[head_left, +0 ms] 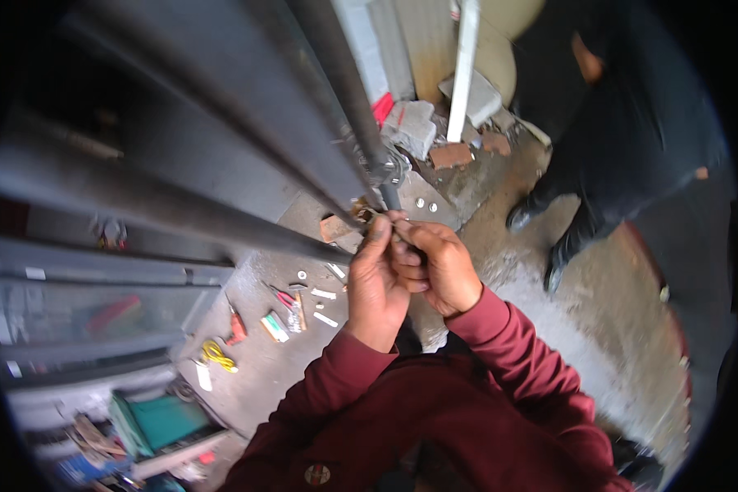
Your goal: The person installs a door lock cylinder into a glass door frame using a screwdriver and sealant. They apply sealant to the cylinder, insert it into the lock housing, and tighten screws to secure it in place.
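My left hand and my right hand meet in front of me, fingers pinched together. Whatever sits between the fingertips is small, dark and too blurred to name. Just beyond the hands, long grey metal bars slant down from the upper left, their lower ends close to my left hand. A dark upright pipe stands beyond my fingertips, with a tangle of dark cable or wire around its lower part.
Pliers, a hammer, an orange-red drill and a coiled yellow cord lie on the floor at left. Broken concrete and bricks are piled ahead. A person in dark clothes stands at right.
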A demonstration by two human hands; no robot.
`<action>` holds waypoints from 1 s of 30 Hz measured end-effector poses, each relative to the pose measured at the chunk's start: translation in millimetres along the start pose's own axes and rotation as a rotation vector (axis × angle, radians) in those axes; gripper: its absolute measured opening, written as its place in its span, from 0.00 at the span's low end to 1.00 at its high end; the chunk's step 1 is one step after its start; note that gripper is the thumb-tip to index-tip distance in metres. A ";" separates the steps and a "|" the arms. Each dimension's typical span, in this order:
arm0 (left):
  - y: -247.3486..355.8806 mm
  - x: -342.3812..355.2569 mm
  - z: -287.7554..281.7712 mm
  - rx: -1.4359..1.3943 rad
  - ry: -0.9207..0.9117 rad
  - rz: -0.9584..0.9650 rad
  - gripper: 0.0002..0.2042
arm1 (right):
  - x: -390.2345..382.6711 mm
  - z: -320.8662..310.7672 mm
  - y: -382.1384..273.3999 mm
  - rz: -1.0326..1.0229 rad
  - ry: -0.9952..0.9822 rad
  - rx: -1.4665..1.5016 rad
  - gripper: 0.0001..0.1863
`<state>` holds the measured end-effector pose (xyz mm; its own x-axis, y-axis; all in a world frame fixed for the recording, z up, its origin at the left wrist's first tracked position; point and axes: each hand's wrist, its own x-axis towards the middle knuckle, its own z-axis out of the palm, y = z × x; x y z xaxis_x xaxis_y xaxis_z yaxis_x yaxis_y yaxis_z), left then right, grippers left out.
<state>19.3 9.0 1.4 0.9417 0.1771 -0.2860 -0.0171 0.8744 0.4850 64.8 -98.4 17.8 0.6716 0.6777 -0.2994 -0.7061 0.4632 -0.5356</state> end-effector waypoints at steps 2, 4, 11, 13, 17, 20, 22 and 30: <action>1.3 -4.5 -0.6 -0.020 0.014 -0.037 0.12 | -3.0 7.6 0.6 -0.057 0.095 -0.205 0.13; 1.3 -5.9 -1.0 -0.056 0.055 -0.046 0.12 | -5.9 14.8 0.0 -0.053 0.092 -0.206 0.14; -1.3 -6.1 -0.2 -0.148 0.056 0.007 0.15 | -2.7 23.3 7.4 -0.194 0.171 -0.514 0.18; -1.8 -5.8 -4.0 -0.206 0.025 -0.025 0.15 | -2.7 23.6 9.1 -0.197 0.232 -0.567 0.17; -4.2 -0.6 -15.7 -0.322 -0.068 -0.065 0.13 | -4.4 22.6 10.8 -0.191 0.298 -0.500 0.15; -5.1 5.5 -22.1 -0.386 -0.126 -0.083 0.11 | -4.2 22.1 10.8 -0.184 0.235 -0.418 0.13; -4.7 8.9 -22.3 -0.464 -0.127 -0.072 0.12 | -5.7 24.1 10.8 -0.179 0.257 -0.449 0.13; -9.6 15.2 -27.5 -0.542 -0.190 -0.061 0.10 | -1.3 31.3 23.1 -0.263 0.259 -0.585 0.10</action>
<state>24.5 15.7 -30.3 0.9894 0.0786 -0.1223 -0.0833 0.9959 -0.0343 40.6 -70.7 30.5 0.8875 0.3926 -0.2412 -0.3242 0.1600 -0.9324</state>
